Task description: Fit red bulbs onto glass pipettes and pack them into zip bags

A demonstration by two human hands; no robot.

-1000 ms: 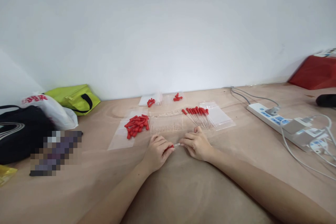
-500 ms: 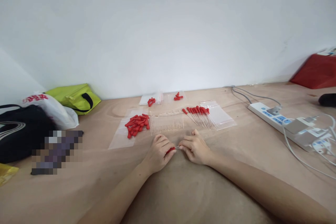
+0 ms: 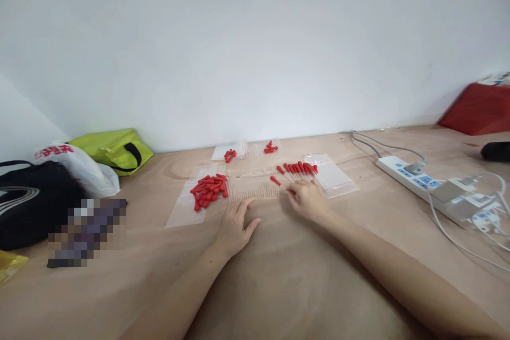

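Observation:
A thin dropper with a red bulb point(image 3: 275, 180) is pinched by its tube in my right hand point(image 3: 309, 199); the bulb points up and left. My left hand point(image 3: 236, 226) lies open on the table, thumb apart and holding nothing, just below a row of clear thin tubes point(image 3: 255, 185). Left of that row, loose red bulbs point(image 3: 209, 188) are heaped on a clear plastic bag point(image 3: 185, 210). Beyond my right hand, several finished-looking droppers with red bulbs point(image 3: 298, 168) lie side by side, their tubes partly hidden by the hand.
A clear zip bag point(image 3: 334, 174) lies to the right. Two small groups of red bulbs point(image 3: 230, 155) sit near the wall. A white power strip point(image 3: 414, 180) with cables stands right. Black bag point(image 3: 40, 202), white plastic bag point(image 3: 95, 175) and lime-green bag point(image 3: 113, 151) are left.
My hands have come apart. The right hand moved up and right, carrying the dropper toward the droppers lying there. My left hand let go of the red bulb and opened.

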